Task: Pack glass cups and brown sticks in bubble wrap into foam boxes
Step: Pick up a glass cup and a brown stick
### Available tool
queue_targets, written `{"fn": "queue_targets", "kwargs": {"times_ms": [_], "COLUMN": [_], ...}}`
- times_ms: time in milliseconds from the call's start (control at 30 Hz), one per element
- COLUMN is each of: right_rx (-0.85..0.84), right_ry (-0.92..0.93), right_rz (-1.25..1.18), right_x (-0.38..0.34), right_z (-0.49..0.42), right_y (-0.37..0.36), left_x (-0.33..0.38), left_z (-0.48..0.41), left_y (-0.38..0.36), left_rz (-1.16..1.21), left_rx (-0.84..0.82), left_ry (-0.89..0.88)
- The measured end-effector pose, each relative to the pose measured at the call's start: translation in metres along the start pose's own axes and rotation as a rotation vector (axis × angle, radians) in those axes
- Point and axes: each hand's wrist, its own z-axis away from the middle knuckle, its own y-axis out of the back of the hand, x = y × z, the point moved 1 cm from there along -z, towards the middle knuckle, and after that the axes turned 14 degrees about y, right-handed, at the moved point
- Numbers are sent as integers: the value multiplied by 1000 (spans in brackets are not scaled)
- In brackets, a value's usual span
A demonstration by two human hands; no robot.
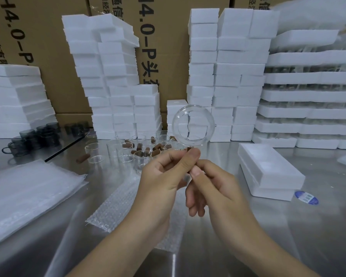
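A clear glass cup (193,125) is raised above the steel table, its round mouth facing me. A brown stick (189,149) shows just below its rim, mostly hidden by fingers. My left hand (164,174) pinches the stick and cup at the bottom, thumb near the rim. My right hand (214,186) pinches the same stick from the right. Under my hands a sheet of bubble wrap (116,206) lies flat. More glass cups (116,149) and loose brown sticks (83,157) sit behind it. Two stacked foam boxes (268,172) stand to the right.
Tall stacks of white foam boxes (116,86) line the back, in front of cardboard cartons (164,47). Foam trays with glassware (308,96) fill the right. Dark glass mugs (36,136) stand at the left. A pile of bubble wrap sheets (24,194) lies front left.
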Motion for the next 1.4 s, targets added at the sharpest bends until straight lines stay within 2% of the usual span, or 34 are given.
{"fn": "queue_targets", "kwargs": {"times_ms": [133, 233, 400, 500, 600, 700, 800, 900, 967, 1033, 1133, 1300, 1400], "right_rx": [131, 202, 220, 265, 311, 317, 195, -12, -56, -43, 73, 172, 194], "right_ry": [-56, -31, 44, 68, 110, 138, 84, 45, 29, 37, 48, 134, 199], "right_rz": [-23, 82, 336, 422, 433, 414, 454, 589, 601, 585, 540, 678, 822], "right_x": [8, 11, 8, 9, 8, 9, 15, 23, 29, 32, 33, 27, 26], "right_z": [-5, -10, -16, -19, -21, -20, -13, -6, -3, -3, -5, -12, -15], "right_y": [6, 20, 42, 49, 54, 54, 51, 42, 37, 35, 40, 53, 63], "left_x": [-4, -3, 19, 32, 36, 22, 0, -14, -21, -27, -33, -34, -38], "left_z": [-5, -15, -33, -46, -53, -53, -49, -45, -43, -41, -40, -43, -50], "left_y": [4, 14, 20, 14, 11, 14, 22, 24, 18, 8, 2, 3, 9], "left_rz": [-44, -113, -569, -720, -823, -765, -698, -566, -403, -264, -231, -232, -232], "left_rx": [7, 62, 24, -6, 56, 105, 139, 125, 46, -58, -120, -84, 31], "left_ry": [-8, -92, -268, -357, -476, -538, -533, -437, -345, -236, -119, -101, -139]}}
